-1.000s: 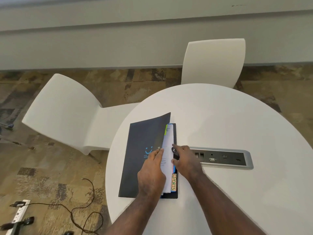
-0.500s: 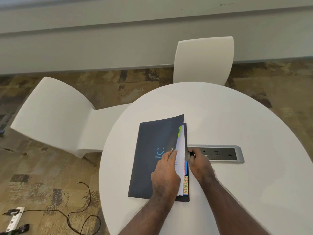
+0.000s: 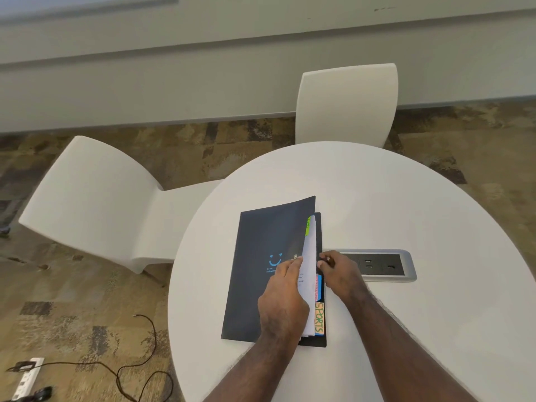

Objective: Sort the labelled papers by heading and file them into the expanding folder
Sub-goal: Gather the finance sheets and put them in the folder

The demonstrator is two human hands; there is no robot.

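A dark expanding folder (image 3: 261, 250) with a blue smile mark lies on the round white table (image 3: 406, 216). White papers (image 3: 309, 250) stick out along its right edge, with a green tab at the top and blue, pink and orange "SPORTS" tabs (image 3: 319, 317) lower down. My left hand (image 3: 285, 300) rests flat on the folder's front cover, fingertips at the paper edge. My right hand (image 3: 340, 271) pinches the folder's black right edge by the papers, fingers curled.
A grey power and USB socket panel (image 3: 383, 265) is set in the table just right of my right hand. Two white chairs (image 3: 87, 198) (image 3: 346, 103) stand at the left and far side. A cable and power strip (image 3: 27, 378) lie on the carpet.
The view shifted slightly, so the folder sits more to the right in frame. Both hands stay at the folder's right edge; my right hand moved a little closer to the papers.
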